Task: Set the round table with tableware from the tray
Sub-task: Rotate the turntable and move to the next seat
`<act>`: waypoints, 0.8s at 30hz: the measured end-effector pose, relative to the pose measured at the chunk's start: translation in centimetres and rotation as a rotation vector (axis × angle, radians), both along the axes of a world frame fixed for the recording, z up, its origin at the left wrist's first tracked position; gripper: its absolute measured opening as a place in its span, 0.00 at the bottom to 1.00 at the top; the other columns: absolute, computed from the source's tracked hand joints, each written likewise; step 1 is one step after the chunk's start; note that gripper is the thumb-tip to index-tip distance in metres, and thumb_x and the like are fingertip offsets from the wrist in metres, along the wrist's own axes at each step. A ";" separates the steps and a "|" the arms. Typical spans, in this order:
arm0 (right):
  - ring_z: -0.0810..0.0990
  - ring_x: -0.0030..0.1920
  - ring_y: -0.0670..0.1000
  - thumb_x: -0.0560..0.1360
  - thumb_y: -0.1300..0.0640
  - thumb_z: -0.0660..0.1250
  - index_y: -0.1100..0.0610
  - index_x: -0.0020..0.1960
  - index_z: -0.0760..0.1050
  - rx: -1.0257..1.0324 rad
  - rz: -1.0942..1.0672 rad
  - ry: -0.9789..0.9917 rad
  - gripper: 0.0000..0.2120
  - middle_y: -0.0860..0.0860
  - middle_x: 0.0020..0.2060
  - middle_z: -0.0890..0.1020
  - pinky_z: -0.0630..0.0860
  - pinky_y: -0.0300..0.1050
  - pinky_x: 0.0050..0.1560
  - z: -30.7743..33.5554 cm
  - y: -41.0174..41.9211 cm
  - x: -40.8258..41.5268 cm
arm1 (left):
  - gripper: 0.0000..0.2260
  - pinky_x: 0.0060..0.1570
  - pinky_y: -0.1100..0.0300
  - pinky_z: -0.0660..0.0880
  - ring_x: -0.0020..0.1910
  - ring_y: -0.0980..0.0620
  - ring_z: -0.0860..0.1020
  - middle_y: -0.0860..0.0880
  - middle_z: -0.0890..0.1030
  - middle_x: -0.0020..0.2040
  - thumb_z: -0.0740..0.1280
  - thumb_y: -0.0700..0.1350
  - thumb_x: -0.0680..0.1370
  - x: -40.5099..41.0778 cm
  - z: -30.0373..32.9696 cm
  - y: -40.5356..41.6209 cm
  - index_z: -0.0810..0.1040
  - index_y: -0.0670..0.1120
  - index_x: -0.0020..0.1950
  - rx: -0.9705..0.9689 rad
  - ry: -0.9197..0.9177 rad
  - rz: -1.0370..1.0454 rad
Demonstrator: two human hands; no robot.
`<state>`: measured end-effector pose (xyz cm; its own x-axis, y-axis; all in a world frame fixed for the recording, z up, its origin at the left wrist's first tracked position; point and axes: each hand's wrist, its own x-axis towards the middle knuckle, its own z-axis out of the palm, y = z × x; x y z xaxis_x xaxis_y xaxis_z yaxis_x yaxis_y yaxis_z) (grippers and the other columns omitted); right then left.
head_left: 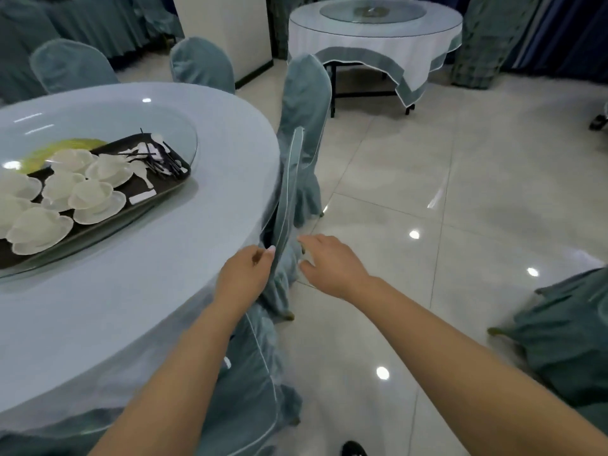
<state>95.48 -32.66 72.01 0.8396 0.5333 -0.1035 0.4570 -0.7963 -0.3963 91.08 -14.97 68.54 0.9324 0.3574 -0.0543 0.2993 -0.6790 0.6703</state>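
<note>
Two bare forearms rise from the bottom edge toward mid-frame. The left hand (245, 274) has its fingers curled, apparently pinching the piped edge of a teal-covered chair (285, 205) pushed against the round table (138, 291); whether the grip is firm cannot be told. The right hand (329, 263), just right of the chair, is spread with relaxed fingers and holds nothing. At centre left, a dark tray (158, 192) rests on the table's glass turntable (184, 133), carrying white cups on saucers (95, 200), white spoons and dark chopsticks (158, 159). A second round table (375, 37) stands at upper right on the tiled floor (460, 192).
</note>
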 end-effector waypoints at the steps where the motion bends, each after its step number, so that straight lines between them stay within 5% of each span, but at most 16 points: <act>1: 0.68 0.68 0.57 0.80 0.52 0.57 0.54 0.77 0.59 0.002 0.013 0.002 0.26 0.55 0.70 0.70 0.68 0.52 0.65 0.0 -0.8 0.8 | 0.14 0.36 0.65 0.65 0.38 0.59 0.74 0.57 0.78 0.39 0.58 0.58 0.80 0.8 -0.1 -0.8 0.76 0.51 0.45 -0.003 0.002 0.013; 9: 0.70 0.67 0.56 0.80 0.52 0.57 0.53 0.77 0.60 0.048 0.102 0.024 0.25 0.55 0.69 0.72 0.69 0.52 0.65 -0.3 -1.6 6.9 | 0.11 0.35 0.66 0.64 0.38 0.63 0.73 0.61 0.76 0.38 0.59 0.59 0.80 4.8 -0.6 -1.7 0.74 0.56 0.41 -0.006 0.014 0.164; 15: 0.68 0.70 0.56 0.81 0.52 0.57 0.53 0.77 0.60 0.035 0.229 0.026 0.25 0.54 0.72 0.70 0.68 0.53 0.68 -0.1 1.7 12.4 | 0.15 0.44 0.57 0.69 0.46 0.50 0.76 0.53 0.79 0.45 0.58 0.57 0.81 9.2 -0.9 0.6 0.78 0.49 0.49 0.009 0.027 0.267; 24: 0.70 0.68 0.55 0.81 0.50 0.57 0.51 0.77 0.59 -0.010 0.400 0.019 0.25 0.52 0.72 0.68 0.69 0.51 0.66 2.3 10.5 20.8 | 0.16 0.42 0.57 0.68 0.45 0.51 0.76 0.54 0.78 0.42 0.57 0.60 0.80 15.7 1.2 7.7 0.76 0.50 0.47 -0.008 0.001 0.419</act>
<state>116.32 -22.20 74.31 0.5640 0.8164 -0.1240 0.7242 -0.5611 -0.4008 106.80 -7.29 69.71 0.7064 0.7053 -0.0595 0.5491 -0.4930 0.6748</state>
